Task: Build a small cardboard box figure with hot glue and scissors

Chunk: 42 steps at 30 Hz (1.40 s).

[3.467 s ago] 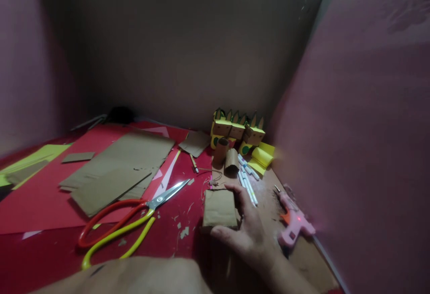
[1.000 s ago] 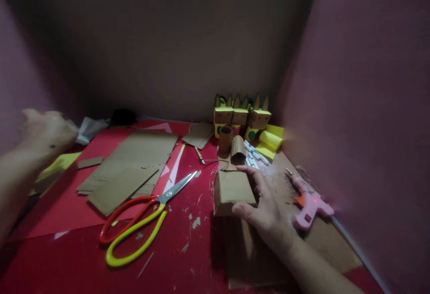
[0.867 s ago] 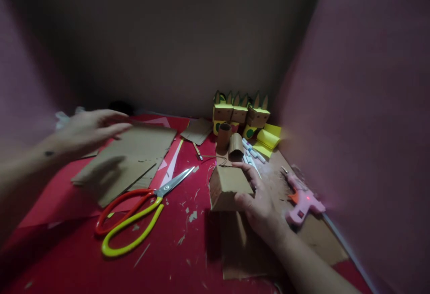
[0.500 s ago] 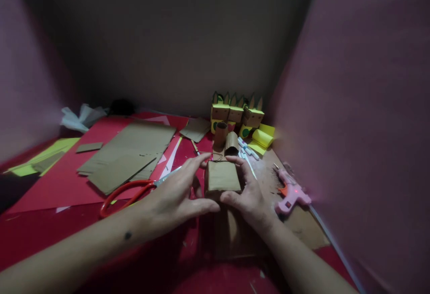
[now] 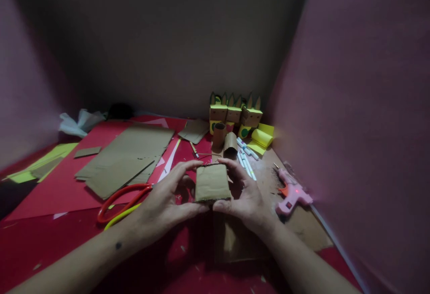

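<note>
Between my two hands is a small cardboard box (image 5: 212, 182), its square top face turned up towards me. My left hand (image 5: 169, 195) grips its left side, thumb at the near edge and fingers at the far edge. On the right side my right hand (image 5: 247, 200) holds it the same way, thumb in front and fingers behind. The underside of the box is hidden. Below it lies a larger piece of cardboard (image 5: 238, 240). Red-handled scissors (image 5: 107, 204) lie beside my left forearm, their blades partly covered by my hand.
A pink glue gun (image 5: 292, 193) with a lit red light lies at the right. Behind my hands are cardboard tubes (image 5: 219, 135), markers (image 5: 247, 166), yellow paper (image 5: 262, 138) and several cardboard figures (image 5: 234, 114). Flat cardboard sheets (image 5: 131, 150) rest on red paper at the left.
Both hands have shifted the box slightly to the left. It has tilted a little, and my left thumb now rests against its near edge.
</note>
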Available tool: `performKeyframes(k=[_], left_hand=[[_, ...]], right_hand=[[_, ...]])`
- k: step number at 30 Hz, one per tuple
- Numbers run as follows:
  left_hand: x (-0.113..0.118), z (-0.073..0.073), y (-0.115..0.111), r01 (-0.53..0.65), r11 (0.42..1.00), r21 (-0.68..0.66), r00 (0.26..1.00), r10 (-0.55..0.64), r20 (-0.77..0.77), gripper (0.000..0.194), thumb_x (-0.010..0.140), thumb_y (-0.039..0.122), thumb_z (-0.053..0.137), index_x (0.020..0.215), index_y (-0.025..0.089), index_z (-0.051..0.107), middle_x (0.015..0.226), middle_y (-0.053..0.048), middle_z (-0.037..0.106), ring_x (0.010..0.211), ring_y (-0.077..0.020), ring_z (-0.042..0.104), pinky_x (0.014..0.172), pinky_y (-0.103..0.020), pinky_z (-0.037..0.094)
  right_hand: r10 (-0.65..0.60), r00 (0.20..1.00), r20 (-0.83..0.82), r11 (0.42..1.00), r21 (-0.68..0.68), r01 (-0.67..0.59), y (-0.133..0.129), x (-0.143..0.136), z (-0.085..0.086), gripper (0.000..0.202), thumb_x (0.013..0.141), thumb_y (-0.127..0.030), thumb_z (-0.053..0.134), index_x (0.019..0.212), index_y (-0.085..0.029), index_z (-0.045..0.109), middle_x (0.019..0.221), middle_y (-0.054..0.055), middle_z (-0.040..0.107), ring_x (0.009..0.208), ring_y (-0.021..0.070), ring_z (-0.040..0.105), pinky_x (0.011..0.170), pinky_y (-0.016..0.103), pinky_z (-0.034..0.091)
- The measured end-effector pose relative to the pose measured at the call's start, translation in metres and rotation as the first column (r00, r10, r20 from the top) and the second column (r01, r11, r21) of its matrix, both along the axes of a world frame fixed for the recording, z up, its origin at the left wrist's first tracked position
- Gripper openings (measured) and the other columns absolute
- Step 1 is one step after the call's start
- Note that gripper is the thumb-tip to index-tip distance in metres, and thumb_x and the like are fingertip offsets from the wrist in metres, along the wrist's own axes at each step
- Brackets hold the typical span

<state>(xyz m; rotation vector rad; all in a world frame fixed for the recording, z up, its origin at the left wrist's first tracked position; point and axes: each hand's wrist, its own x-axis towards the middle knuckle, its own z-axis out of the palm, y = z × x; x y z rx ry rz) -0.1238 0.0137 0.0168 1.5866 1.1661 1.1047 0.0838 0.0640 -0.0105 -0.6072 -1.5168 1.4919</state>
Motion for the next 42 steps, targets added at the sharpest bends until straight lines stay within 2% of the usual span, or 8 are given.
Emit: performKeyframes(k=[10,15,18,22,29,35,39,42], left_hand=[[-0.010,-0.007,-0.003,-0.007,0.993,0.121,0.991,0.023,-0.130,0.059,0.086,0.043,0.082,0.138,0.034,0.055,0.133,-0.006,0.064,0.115,-0.0280,0.068,0.096,-0.041,0.058],[-0.012,-0.009,-0.003,0.066,0.998,0.017,0.997,-0.065,-0.040,0.061,0.085,0.041,0.083,0.136,0.030,0.050,0.120,-0.006,0.070,0.106,-0.0254,0.072,0.089,-0.036,0.061],[-0.015,-0.010,-0.003,0.106,0.994,-0.031,0.993,-0.107,-0.038,0.069,0.085,0.040,0.083,0.142,0.032,0.047,0.128,-0.008,0.067,0.113,-0.0272,0.071,0.093,-0.037,0.062],[-0.016,-0.010,-0.002,0.140,0.990,0.030,0.987,-0.137,-0.081,0.064,0.084,0.036,0.084,0.140,0.035,0.053,0.137,-0.006,0.062,0.121,-0.0272,0.067,0.099,-0.037,0.060],[-0.015,-0.010,-0.003,0.126,0.989,0.075,0.989,-0.120,-0.081,0.061,0.083,0.031,0.085,0.136,0.038,0.054,0.127,-0.002,0.062,0.115,-0.0221,0.067,0.093,-0.030,0.062],[-0.015,-0.011,-0.004,0.116,0.984,0.134,0.989,-0.102,-0.109,0.061,0.084,0.031,0.083,0.137,0.038,0.054,0.130,-0.003,0.058,0.119,-0.0235,0.065,0.089,-0.028,0.063],[-0.015,-0.008,-0.003,0.135,0.969,0.208,0.979,-0.098,-0.181,0.066,0.086,0.031,0.082,0.142,0.042,0.050,0.139,-0.002,0.056,0.126,-0.0232,0.061,0.101,-0.031,0.059],[-0.015,-0.005,-0.003,0.180,0.952,0.248,0.960,-0.116,-0.254,0.068,0.087,0.030,0.081,0.145,0.045,0.048,0.144,-0.001,0.053,0.136,-0.0238,0.054,0.114,-0.035,0.051]], right_hand=[[0.109,0.992,-0.061,0.992,-0.058,-0.113,-0.001,0.001,-0.006,0.079,0.067,-0.044,0.097,0.135,-0.037,0.057,0.129,0.005,0.066,0.108,0.0258,0.071,0.095,0.047,0.062],[0.156,0.984,-0.086,0.985,-0.064,-0.162,0.001,0.002,-0.012,0.075,0.067,-0.030,0.098,0.132,-0.038,0.061,0.128,0.002,0.066,0.110,0.0227,0.069,0.096,0.039,0.059],[0.169,0.982,-0.082,0.983,-0.060,-0.174,0.002,0.003,-0.012,0.075,0.065,-0.027,0.099,0.130,-0.037,0.062,0.131,0.003,0.065,0.112,0.0234,0.069,0.093,0.037,0.059],[0.173,0.983,-0.064,0.981,-0.080,-0.178,0.000,0.003,-0.010,0.077,0.062,-0.028,0.100,0.129,-0.038,0.063,0.128,0.003,0.066,0.110,0.0240,0.068,0.089,0.038,0.059],[0.177,0.982,-0.072,0.978,-0.096,-0.183,-0.001,0.003,-0.008,0.075,0.062,-0.026,0.100,0.127,-0.040,0.066,0.130,0.001,0.065,0.109,0.0217,0.068,0.091,0.036,0.057],[0.207,0.975,-0.082,0.974,-0.079,-0.214,0.001,0.004,-0.006,0.074,0.066,-0.028,0.098,0.131,-0.039,0.066,0.132,0.003,0.065,0.114,0.0252,0.067,0.099,0.043,0.055],[0.203,0.966,-0.160,0.963,-0.147,-0.227,0.002,0.003,-0.009,0.090,0.060,-0.035,0.101,0.141,-0.039,0.061,0.145,0.006,0.061,0.132,0.0315,0.059,0.111,0.050,0.049],[0.164,0.944,-0.287,0.927,-0.282,-0.247,0.001,0.000,-0.010,0.085,0.063,-0.045,0.097,0.140,-0.035,0.062,0.146,0.007,0.062,0.137,0.0332,0.057,0.114,0.051,0.047]])
